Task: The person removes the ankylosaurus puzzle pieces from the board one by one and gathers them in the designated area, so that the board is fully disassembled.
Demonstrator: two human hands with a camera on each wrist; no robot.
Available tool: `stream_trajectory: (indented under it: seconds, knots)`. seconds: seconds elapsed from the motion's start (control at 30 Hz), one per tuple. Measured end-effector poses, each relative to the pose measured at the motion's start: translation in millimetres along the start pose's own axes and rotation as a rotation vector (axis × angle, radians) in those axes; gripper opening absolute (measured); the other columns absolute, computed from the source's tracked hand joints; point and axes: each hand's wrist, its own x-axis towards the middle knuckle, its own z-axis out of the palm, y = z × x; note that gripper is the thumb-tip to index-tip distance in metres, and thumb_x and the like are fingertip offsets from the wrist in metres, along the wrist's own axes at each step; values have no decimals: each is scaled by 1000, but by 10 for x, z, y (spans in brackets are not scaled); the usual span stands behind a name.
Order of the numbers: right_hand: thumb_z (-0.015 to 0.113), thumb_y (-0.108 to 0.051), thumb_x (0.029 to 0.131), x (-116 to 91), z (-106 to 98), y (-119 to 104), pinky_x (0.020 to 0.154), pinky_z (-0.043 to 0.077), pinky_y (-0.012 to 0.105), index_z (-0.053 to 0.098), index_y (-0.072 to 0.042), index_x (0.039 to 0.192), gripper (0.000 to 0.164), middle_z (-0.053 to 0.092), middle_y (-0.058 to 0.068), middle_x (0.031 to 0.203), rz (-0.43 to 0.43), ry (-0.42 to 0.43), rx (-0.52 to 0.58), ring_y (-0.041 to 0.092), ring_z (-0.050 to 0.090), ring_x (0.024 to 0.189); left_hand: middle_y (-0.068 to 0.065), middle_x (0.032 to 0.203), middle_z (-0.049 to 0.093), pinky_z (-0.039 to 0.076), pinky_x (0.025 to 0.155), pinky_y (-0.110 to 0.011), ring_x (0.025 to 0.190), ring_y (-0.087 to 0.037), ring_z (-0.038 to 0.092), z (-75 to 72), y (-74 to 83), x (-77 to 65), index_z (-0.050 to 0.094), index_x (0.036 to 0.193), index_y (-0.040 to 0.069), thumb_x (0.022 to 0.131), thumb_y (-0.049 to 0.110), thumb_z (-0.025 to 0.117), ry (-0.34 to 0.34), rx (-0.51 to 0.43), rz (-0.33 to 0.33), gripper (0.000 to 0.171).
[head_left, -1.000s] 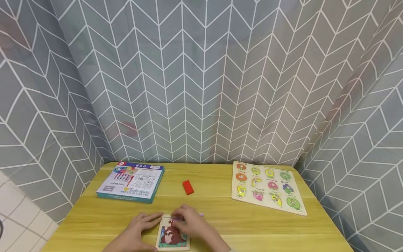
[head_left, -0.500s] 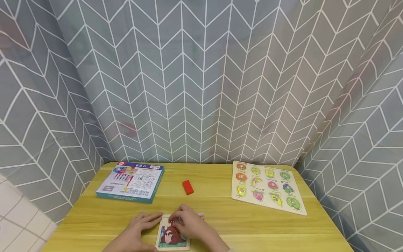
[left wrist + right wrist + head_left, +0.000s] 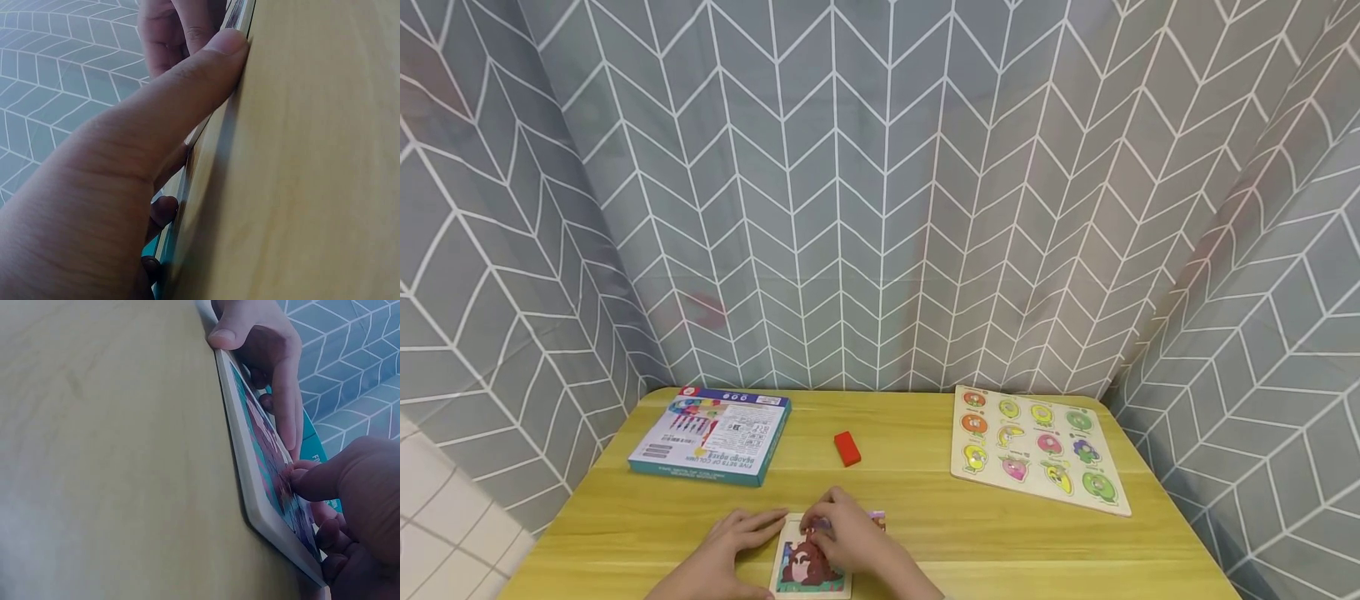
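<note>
A small wooden jigsaw board with a brown animal picture lies near the table's front edge. My left hand holds it along the left side, thumb at the near corner and fingertips at the far one; in the left wrist view the thumb presses its edge. Over the board's upper right part, my right hand pinches a puzzle piece, mostly hidden by the fingers. The right wrist view shows thumb and fingertips down at the board's picture. A purple-edged piece lies on the table just beyond the right hand, partly covered.
A red block lies at mid-table. At the back left is a flat teal-and-white toy box. A wooden fruit puzzle board occupies the back right. Patterned grey curtains enclose the table's back and sides.
My right hand has shifted slightly left over the board, its fingers now more closed together. More of the purple-edged piece beyond it shows. The left hand stays in place.
</note>
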Motion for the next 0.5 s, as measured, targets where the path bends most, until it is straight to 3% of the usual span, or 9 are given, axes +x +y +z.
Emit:
stream_trajectory:
  seconds: [0.33,0.5]
  knots:
    - [72,-16,102,-15,-13,13,90,52,24,73,-14,122,20,61,-9,113,33,2,57,-1,55,101,5,161,52,42,90,-31,112,0,41,-17,27,1,58,155,20,77,61,89,-9,-3,-10,93]
    - [70,-10,100,-30,-54,50,89,52,23,74,-15,123,24,60,-10,113,24,-26,61,-2,53,98,4,161,52,42,90,-32,112,-1,41,-20,27,7,59,155,20,78,62,88,-14,-1,-16,93]
